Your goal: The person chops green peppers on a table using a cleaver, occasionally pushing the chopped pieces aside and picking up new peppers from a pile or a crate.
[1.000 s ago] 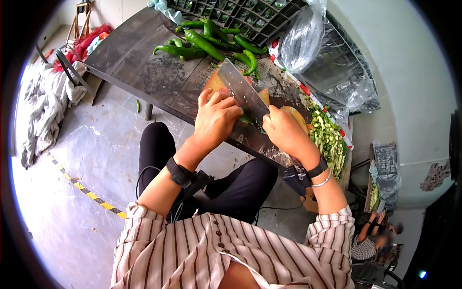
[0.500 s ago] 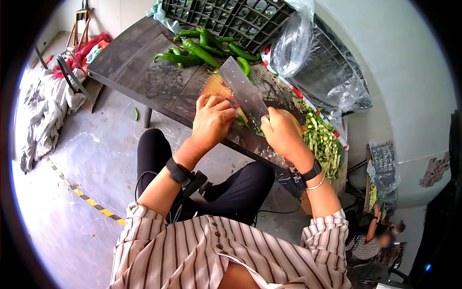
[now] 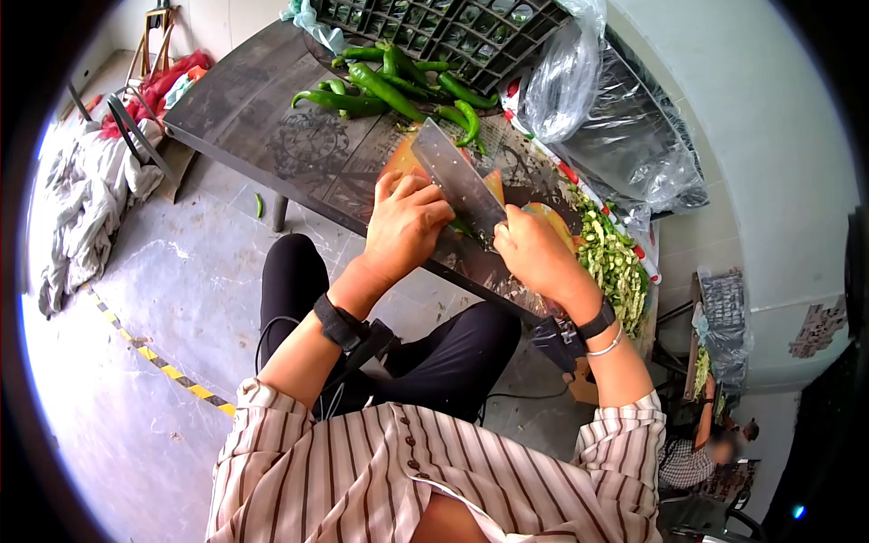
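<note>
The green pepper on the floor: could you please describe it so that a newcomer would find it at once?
Start at the dark table and find the leg beneath its near edge. Just left of that leg in the picture lies a slim green pepper. It rests on the floor, unlike the peppers heaped on the table.

The shirt [image 3: 362,480] is cream with dark brown stripes, and the trousers [image 3: 294,271] are black. The peppers [image 3: 385,88] are bright green; the chopped bits [image 3: 615,271] mix pale and deeper green. The knife [image 3: 457,172] is silver-grey. Dark grey-brown, the table [image 3: 226,90] bears a darker ornate print. The crate [image 3: 489,65] is black, the net [image 3: 172,80] red, and the floor tape [image 3: 167,368] striped yellow and black.
</note>
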### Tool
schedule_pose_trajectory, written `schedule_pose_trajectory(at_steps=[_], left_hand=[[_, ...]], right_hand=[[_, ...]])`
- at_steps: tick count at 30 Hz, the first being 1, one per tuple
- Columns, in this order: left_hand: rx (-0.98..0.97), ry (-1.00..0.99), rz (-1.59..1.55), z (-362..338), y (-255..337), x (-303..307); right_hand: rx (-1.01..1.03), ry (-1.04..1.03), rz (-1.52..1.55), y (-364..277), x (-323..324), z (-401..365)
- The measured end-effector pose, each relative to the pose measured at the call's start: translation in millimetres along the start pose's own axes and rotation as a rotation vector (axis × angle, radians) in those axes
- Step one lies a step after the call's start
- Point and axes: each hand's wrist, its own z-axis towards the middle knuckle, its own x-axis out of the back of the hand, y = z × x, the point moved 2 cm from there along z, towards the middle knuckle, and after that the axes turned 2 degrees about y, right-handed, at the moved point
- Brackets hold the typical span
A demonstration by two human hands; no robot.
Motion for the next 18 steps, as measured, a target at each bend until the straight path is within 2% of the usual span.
schedule_pose_trajectory(at_steps=[4,5,9,13,15,18], left_hand=[[0.013,-0.021,0.002,0.5,1.5,0.5],[0.012,-0.032,-0.004,-1.2,3.0,-0.7],[-0.014,-0.010,0.016,1.0,-0.1,0.4],[-0.012,0.019,0.009,1.0,-0.3,-0.7],[0.017,0.007,0.006,-1.4,0.3,-0.5],[-0.016,0.019,-0.002,0.1,1.3,0.7]], right_hand=[[-0.096,-0.090,0.061,4.6,-3.1,7.7],[-0.091,0.020,0.068,0.2,-11.2,6.9],[-0.042,0.085,0.041,3.6,-22.8,17.6],[-0.061,0.127,0.079,8.5,-17.2,13.7],[-0.042,0.166,-0.025,3.5,-6.2,5.6],[-0.006,0.117,-0.034,-8.4,4.4,-0.8]])
